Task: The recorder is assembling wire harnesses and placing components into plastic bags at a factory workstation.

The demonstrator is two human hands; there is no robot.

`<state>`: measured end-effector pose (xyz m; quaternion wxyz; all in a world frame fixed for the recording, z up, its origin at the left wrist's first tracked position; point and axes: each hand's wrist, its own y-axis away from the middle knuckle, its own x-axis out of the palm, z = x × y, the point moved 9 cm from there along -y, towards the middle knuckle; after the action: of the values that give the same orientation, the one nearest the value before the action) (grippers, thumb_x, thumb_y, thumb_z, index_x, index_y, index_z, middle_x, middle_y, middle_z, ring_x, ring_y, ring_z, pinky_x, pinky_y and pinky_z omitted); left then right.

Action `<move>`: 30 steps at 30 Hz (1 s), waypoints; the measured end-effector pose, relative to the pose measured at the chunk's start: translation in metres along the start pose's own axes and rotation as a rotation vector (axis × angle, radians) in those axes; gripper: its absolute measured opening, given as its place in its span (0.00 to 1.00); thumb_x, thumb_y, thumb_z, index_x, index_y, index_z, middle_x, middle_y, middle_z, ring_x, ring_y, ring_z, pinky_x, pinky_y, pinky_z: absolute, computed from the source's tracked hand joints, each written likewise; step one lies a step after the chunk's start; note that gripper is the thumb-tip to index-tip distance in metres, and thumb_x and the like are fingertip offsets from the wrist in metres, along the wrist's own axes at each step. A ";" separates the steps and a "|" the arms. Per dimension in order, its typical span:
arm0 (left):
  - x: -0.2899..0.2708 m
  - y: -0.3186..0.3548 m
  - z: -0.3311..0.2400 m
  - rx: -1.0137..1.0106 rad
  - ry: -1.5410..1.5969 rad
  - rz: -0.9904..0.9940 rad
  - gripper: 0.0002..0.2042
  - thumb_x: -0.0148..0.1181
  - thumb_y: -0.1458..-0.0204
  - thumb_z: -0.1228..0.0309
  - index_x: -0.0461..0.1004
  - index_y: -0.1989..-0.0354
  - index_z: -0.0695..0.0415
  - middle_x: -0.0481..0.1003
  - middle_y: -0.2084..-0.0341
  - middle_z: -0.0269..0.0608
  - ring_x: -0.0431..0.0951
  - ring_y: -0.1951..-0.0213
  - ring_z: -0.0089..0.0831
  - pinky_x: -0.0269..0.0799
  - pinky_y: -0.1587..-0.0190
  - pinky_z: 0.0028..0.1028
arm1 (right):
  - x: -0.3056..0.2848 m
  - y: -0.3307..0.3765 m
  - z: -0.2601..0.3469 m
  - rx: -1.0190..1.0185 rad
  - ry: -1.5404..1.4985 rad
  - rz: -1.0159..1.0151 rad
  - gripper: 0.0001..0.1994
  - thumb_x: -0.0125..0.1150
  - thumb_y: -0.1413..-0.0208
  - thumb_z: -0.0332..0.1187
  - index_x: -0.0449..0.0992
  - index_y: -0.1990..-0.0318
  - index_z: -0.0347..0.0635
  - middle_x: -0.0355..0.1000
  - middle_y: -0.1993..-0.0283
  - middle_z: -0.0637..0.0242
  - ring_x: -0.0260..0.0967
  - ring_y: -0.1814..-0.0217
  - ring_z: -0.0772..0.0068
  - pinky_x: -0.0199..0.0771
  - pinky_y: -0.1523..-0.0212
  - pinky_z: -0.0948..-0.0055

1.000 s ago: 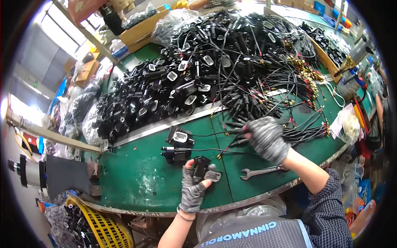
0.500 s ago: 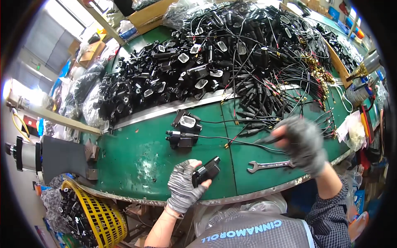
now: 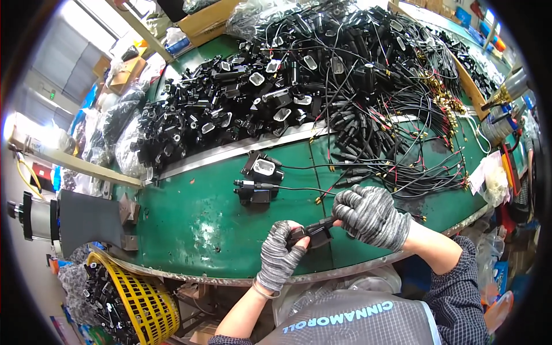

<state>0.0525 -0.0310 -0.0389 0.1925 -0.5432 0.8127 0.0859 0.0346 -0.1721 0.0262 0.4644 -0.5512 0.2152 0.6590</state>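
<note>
Green table [image 3: 190, 224], left hand [image 3: 280, 253] and right hand [image 3: 371, 215] fingers clamped on black part [image 3: 313, 233]

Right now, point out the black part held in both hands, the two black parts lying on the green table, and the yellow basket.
Held part [image 3: 313, 233], head view: its body between the gloves.
Two lying parts [image 3: 260, 178], head view: between them, on the nearer one's top.
Yellow basket [image 3: 150, 305], head view: rim.

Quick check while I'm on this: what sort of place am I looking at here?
Most likely a factory assembly bench. A green worktable carries a big heap of black plastic parts and a tangle of cables, with a yellow basket of more parts beside it. Both gloved hands, left hand and right hand, hold one black part.
</note>
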 end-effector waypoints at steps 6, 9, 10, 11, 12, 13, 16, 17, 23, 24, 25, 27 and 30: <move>0.006 -0.005 -0.014 0.099 -0.082 0.031 0.11 0.61 0.59 0.74 0.70 0.66 0.59 0.70 0.73 0.39 0.72 0.71 0.31 0.68 0.66 0.25 | 0.013 -0.006 0.007 -0.030 0.012 0.022 0.12 0.55 0.56 0.39 0.71 0.68 0.42 0.69 0.65 0.62 0.69 0.64 0.62 0.71 0.69 0.66; 0.010 -0.008 -0.033 0.233 -0.282 0.043 0.10 0.61 0.59 0.72 0.71 0.66 0.57 0.70 0.74 0.41 0.73 0.74 0.37 0.69 0.71 0.29 | 0.025 -0.008 0.005 -0.028 -0.013 0.100 0.13 0.54 0.56 0.41 0.71 0.67 0.42 0.69 0.65 0.62 0.69 0.64 0.61 0.71 0.69 0.66; 0.014 -0.009 -0.038 0.313 -0.393 0.058 0.10 0.60 0.58 0.71 0.71 0.66 0.57 0.71 0.75 0.41 0.73 0.74 0.38 0.70 0.71 0.30 | 0.029 -0.007 0.005 -0.031 -0.024 0.112 0.13 0.54 0.56 0.41 0.71 0.67 0.42 0.69 0.65 0.62 0.69 0.64 0.61 0.71 0.69 0.66; 0.018 -0.008 -0.041 0.394 -0.505 0.072 0.10 0.60 0.58 0.70 0.71 0.66 0.56 0.71 0.75 0.41 0.73 0.75 0.39 0.70 0.72 0.30 | 0.032 -0.006 0.004 -0.033 -0.034 0.123 0.13 0.54 0.56 0.41 0.71 0.66 0.43 0.69 0.65 0.62 0.69 0.64 0.62 0.71 0.69 0.66; 0.023 -0.007 -0.045 0.473 -0.618 0.084 0.10 0.59 0.57 0.69 0.72 0.66 0.56 0.72 0.75 0.41 0.73 0.75 0.40 0.70 0.73 0.31 | 0.035 -0.005 0.005 -0.038 -0.044 0.134 0.13 0.54 0.56 0.42 0.71 0.66 0.43 0.69 0.65 0.62 0.69 0.64 0.62 0.71 0.70 0.66; 0.024 -0.007 -0.044 0.476 -0.620 0.081 0.10 0.59 0.57 0.69 0.72 0.66 0.56 0.72 0.75 0.41 0.73 0.75 0.40 0.70 0.73 0.31 | 0.036 -0.005 0.006 -0.040 -0.041 0.132 0.13 0.54 0.56 0.42 0.71 0.66 0.43 0.69 0.65 0.62 0.69 0.64 0.62 0.71 0.70 0.66; 0.016 -0.011 -0.030 0.328 -0.488 0.027 0.10 0.57 0.55 0.66 0.72 0.66 0.56 0.72 0.74 0.42 0.74 0.74 0.41 0.70 0.73 0.32 | 0.023 -0.006 0.006 -0.027 -0.072 -0.039 0.13 0.54 0.55 0.42 0.71 0.67 0.44 0.69 0.66 0.62 0.69 0.65 0.62 0.71 0.71 0.66; 0.017 -0.010 -0.030 0.331 -0.488 0.025 0.10 0.57 0.55 0.66 0.72 0.66 0.56 0.72 0.74 0.42 0.74 0.74 0.41 0.70 0.73 0.32 | 0.023 -0.007 0.007 -0.028 -0.069 -0.041 0.13 0.54 0.55 0.42 0.71 0.67 0.44 0.69 0.66 0.62 0.69 0.65 0.62 0.71 0.71 0.66; 0.012 -0.012 -0.027 0.241 -0.372 0.020 0.07 0.58 0.56 0.70 0.72 0.68 0.57 0.73 0.74 0.43 0.74 0.73 0.41 0.70 0.72 0.32 | 0.032 -0.011 0.007 -0.041 -0.032 0.048 0.12 0.54 0.55 0.42 0.71 0.69 0.45 0.68 0.69 0.65 0.68 0.67 0.63 0.69 0.69 0.66; 0.011 -0.012 -0.028 0.247 -0.362 0.018 0.07 0.58 0.56 0.72 0.72 0.68 0.57 0.73 0.74 0.43 0.74 0.73 0.41 0.70 0.71 0.32 | 0.036 -0.012 0.008 -0.051 -0.019 0.087 0.12 0.54 0.55 0.42 0.71 0.69 0.45 0.68 0.70 0.66 0.68 0.67 0.63 0.69 0.68 0.66; 0.010 -0.012 -0.028 0.246 -0.364 0.017 0.07 0.58 0.56 0.72 0.72 0.68 0.57 0.73 0.74 0.43 0.74 0.73 0.41 0.70 0.71 0.32 | 0.036 -0.012 0.009 -0.052 -0.020 0.086 0.12 0.54 0.55 0.42 0.71 0.69 0.45 0.68 0.70 0.66 0.68 0.67 0.63 0.69 0.68 0.66; 0.013 -0.012 -0.024 0.241 -0.454 0.043 0.07 0.56 0.54 0.68 0.72 0.68 0.57 0.72 0.74 0.43 0.74 0.74 0.41 0.69 0.73 0.33 | 0.031 -0.012 0.009 -0.025 -0.008 0.039 0.11 0.54 0.55 0.42 0.71 0.69 0.45 0.68 0.70 0.66 0.68 0.66 0.63 0.68 0.66 0.65; 0.013 -0.012 -0.024 0.234 -0.479 0.057 0.07 0.56 0.54 0.67 0.72 0.69 0.57 0.72 0.74 0.43 0.74 0.74 0.42 0.69 0.73 0.33 | 0.029 -0.015 0.008 -0.042 0.002 -0.017 0.11 0.55 0.57 0.42 0.71 0.70 0.45 0.69 0.70 0.66 0.67 0.66 0.63 0.67 0.65 0.64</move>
<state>0.0537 -0.0553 -0.0214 0.4385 -0.4584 0.7632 0.1229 0.0436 -0.1474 0.0050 0.4580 -0.5632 0.1969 0.6590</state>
